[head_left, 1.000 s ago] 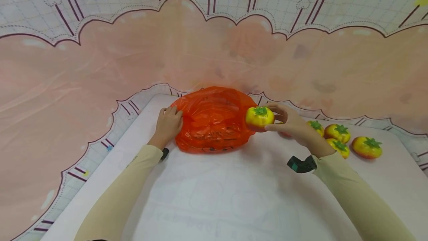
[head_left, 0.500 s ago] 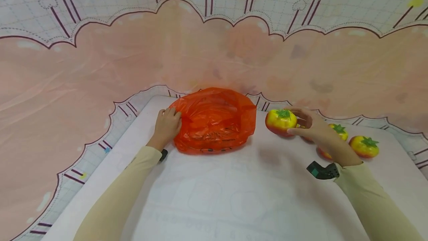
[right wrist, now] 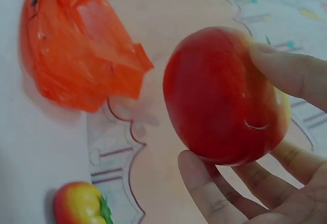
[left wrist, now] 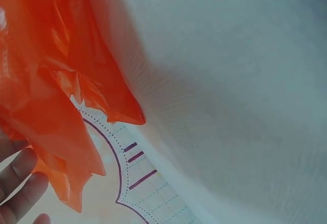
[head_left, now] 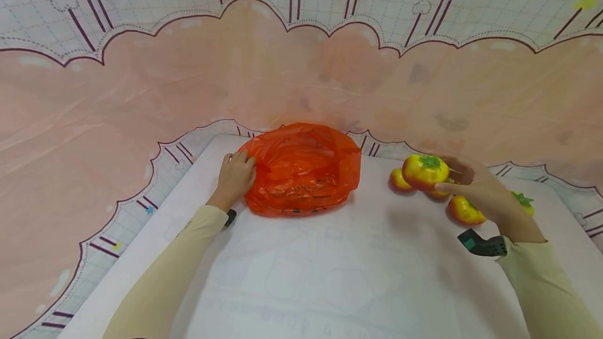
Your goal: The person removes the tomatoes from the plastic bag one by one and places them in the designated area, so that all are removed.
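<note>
An orange-red plastic bag [head_left: 301, 177] lies toward the back of the white table, its mouth standing partly open. My left hand [head_left: 235, 176] pinches the bag's left edge; in the left wrist view its fingers [left wrist: 20, 175] are at the crumpled plastic [left wrist: 56, 65]. To the right of the bag, my right hand [head_left: 480, 187] holds a yellow-and-red persimmon [head_left: 425, 172] with a green leafy top, raised above the table. The right wrist view shows thumb and fingers around the persimmon's red underside [right wrist: 219, 101].
Several more persimmons lie near and below the right hand: one at the left [head_left: 400, 180], one at the front [head_left: 465, 211], and one partly hidden by the forearm [head_left: 524, 203]. A pink printed cloth [head_left: 301, 77] rises behind the white table [head_left: 301, 276].
My right hand has moved right with the persimmon, away from the bag, uncovering a persimmon on the table. My left hand stays at the bag's edge.
</note>
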Tool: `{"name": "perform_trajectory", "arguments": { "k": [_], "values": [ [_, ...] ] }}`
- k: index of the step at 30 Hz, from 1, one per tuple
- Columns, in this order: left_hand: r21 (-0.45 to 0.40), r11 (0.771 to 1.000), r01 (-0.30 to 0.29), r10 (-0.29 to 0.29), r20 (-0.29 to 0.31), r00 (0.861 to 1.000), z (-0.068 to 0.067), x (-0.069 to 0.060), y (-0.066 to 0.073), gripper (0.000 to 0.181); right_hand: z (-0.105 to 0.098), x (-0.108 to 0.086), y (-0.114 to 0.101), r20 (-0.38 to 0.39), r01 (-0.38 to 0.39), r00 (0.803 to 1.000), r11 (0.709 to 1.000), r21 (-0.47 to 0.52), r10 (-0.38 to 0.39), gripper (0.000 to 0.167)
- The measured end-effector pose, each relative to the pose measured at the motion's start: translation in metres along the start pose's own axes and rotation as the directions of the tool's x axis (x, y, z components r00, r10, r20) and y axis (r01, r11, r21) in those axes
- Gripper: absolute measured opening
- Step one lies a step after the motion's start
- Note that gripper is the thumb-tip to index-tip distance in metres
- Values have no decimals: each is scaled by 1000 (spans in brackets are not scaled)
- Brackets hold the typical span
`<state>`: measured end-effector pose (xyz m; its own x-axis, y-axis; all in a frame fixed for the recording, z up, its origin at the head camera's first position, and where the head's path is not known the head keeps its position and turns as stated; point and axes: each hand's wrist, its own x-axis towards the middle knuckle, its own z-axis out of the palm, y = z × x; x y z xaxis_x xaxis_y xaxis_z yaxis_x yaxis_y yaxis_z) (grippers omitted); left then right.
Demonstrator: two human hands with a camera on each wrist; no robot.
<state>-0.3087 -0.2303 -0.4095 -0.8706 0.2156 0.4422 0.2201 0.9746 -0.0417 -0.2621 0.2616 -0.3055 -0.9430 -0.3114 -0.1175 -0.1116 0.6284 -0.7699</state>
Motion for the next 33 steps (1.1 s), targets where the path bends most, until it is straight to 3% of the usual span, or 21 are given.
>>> {"name": "perform_trajectory", "arguments": {
  "k": [5, 10, 16, 21, 33],
  "values": [
    [5, 1000, -3, 3, 5, 1000, 1, 1, 1, 21, -9, -9, 16, -22, 56, 998, 998, -34, -56, 66],
    [12, 1000, -5, 5, 7, 1000, 1, 0, 2, 21, -17, -17, 33, -42, 40, 998, 996, -80, -43, 66],
    [19, 1000, -15, 15, -9, 1000, 1, 1, 4, 20, -24, -27, 54, -60, 76, 995, 995, -60, -80, 64],
    [19, 999, -31, 32, -41, 999, 2, 1, 3, 18, -30, -35, 65, -75, 26, 997, 994, -105, -34, 65],
    [-10, 998, -61, 59, -114, 992, 4, -1, 1, 14, -40, -44, 88, -152, -9, 988, 992, -125, -10, 68]
  ]
}}
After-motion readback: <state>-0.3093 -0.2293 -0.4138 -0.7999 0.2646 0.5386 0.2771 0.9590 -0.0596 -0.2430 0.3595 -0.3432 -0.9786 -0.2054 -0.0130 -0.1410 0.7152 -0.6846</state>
